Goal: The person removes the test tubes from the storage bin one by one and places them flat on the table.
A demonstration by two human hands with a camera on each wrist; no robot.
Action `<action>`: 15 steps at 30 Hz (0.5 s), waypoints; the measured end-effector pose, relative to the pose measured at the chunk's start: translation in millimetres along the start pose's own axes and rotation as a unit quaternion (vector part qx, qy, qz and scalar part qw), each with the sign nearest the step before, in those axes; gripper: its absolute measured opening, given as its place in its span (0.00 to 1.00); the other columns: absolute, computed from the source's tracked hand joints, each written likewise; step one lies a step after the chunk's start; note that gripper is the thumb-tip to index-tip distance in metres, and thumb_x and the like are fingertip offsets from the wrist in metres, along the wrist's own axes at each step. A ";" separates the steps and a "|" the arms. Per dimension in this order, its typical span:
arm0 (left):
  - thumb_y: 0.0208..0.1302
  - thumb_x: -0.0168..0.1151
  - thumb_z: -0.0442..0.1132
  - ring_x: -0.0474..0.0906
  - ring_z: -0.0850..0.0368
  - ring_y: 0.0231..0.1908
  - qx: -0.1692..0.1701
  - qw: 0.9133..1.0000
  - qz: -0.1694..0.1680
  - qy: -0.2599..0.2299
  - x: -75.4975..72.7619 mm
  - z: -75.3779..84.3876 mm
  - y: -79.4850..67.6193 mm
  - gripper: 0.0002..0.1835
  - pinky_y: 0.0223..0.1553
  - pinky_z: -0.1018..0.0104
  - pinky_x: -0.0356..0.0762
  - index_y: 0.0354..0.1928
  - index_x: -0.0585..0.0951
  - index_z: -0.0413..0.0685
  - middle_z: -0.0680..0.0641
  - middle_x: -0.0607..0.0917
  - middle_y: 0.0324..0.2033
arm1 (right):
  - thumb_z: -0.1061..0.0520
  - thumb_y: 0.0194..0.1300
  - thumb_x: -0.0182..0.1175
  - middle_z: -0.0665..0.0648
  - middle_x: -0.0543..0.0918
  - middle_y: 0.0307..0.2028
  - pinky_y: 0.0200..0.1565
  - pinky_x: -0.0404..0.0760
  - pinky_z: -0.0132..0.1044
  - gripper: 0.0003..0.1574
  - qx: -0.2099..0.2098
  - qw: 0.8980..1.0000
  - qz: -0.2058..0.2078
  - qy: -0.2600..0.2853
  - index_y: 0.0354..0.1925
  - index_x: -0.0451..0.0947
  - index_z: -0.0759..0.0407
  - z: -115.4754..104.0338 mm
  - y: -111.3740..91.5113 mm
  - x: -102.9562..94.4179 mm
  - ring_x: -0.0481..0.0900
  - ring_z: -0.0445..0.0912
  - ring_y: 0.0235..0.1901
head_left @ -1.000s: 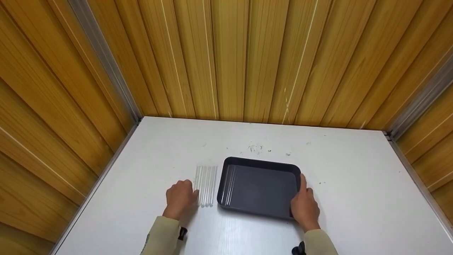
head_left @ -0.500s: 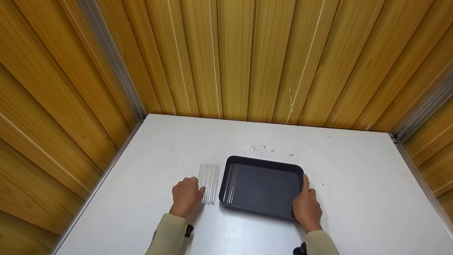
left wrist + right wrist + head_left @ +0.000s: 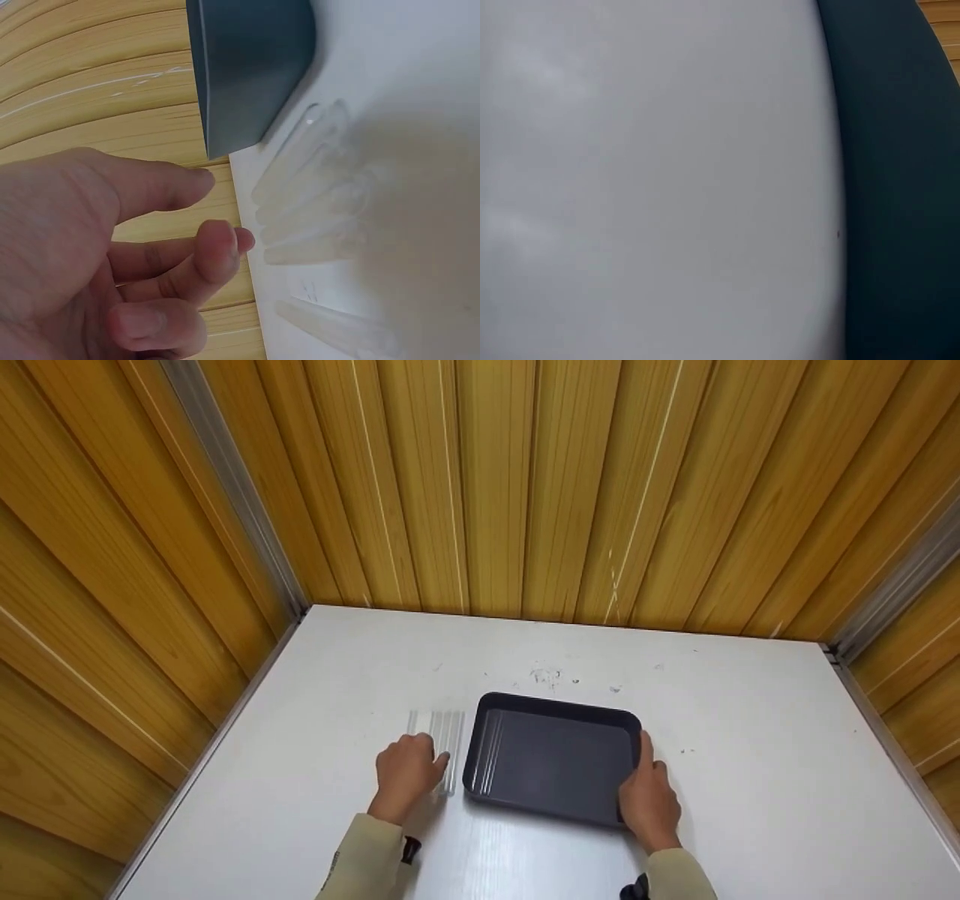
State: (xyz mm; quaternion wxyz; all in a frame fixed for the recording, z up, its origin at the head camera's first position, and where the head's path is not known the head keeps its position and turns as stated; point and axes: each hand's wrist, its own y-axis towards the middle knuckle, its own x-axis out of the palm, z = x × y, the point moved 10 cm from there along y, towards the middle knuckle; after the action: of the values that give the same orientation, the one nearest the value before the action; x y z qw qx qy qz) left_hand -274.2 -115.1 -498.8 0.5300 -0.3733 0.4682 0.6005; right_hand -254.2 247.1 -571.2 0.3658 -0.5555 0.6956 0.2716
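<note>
Several clear tubes (image 3: 448, 727) lie side by side on the white table, and one tube (image 3: 337, 328) lies apart from the row. My left hand (image 3: 407, 771) is over their near part and hides some of it. In the left wrist view its thumb and bent fingers (image 3: 217, 251) are apart, with nothing between them. To the right of the tubes sits a dark grey rectangular tray (image 3: 559, 761). My right hand (image 3: 649, 802) grips its right rim, the index finger lying along the side. Pale lengthwise lines show inside the tray's left end; I cannot tell whether they are tubes.
The white table (image 3: 765, 750) has small dark marks (image 3: 546, 675) behind the tray. Yellow wood-patterned panels (image 3: 495, 495) stand along the back and both sides, with grey metal posts (image 3: 240, 495) at the corners. In the right wrist view the tray's outer wall (image 3: 900, 187) fills the right side.
My left hand has moved right, over the tubes. One tube, formerly close to the others, now lies apart on the left. The right hand stays at the tray, which has hardly moved.
</note>
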 end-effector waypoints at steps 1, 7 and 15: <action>0.55 0.69 0.48 0.64 0.58 0.14 0.003 1.000 0.002 -0.001 -1.1 1.7 0.4 0.19 0.17 0.62 0.61 0.15 0.74 0.49 0.51 0.74 0.12 | 0.63 0.71 0.37 0.75 0.69 0.52 0.22 0.66 0.42 0.41 -0.001 1.000 0.002 0.000 0.76 0.35 0.52 0.1 0.3 -0.6 0.74 0.53 0.24; 0.56 0.69 0.48 0.69 0.57 0.16 0.016 1.000 -0.005 -0.009 -2.9 8.8 2.4 0.15 0.18 0.61 0.66 0.20 0.79 0.48 0.50 0.80 0.17 | 0.62 0.71 0.37 0.75 0.70 0.52 0.23 0.67 0.43 0.39 -0.006 1.000 0.011 -0.001 0.76 0.37 0.52 -0.2 1.6 -2.4 0.75 0.54 0.24; 0.55 0.69 0.45 0.75 0.54 0.18 0.045 0.999 0.005 -0.016 -5.4 20.3 1.4 0.10 0.19 0.58 0.70 0.24 0.81 0.48 0.48 0.83 0.21 | 0.64 0.70 0.38 0.75 0.70 0.49 0.20 0.65 0.41 0.40 -0.013 1.000 0.015 -0.001 0.76 0.38 0.54 -0.8 0.0 -1.5 0.72 0.51 0.21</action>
State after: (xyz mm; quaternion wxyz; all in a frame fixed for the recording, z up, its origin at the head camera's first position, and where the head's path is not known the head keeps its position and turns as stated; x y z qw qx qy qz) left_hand -273.7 -97.2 -487.7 0.5509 -0.3373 0.4880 0.5870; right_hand -254.1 247.3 -569.5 0.3549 -0.5493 0.7003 0.2863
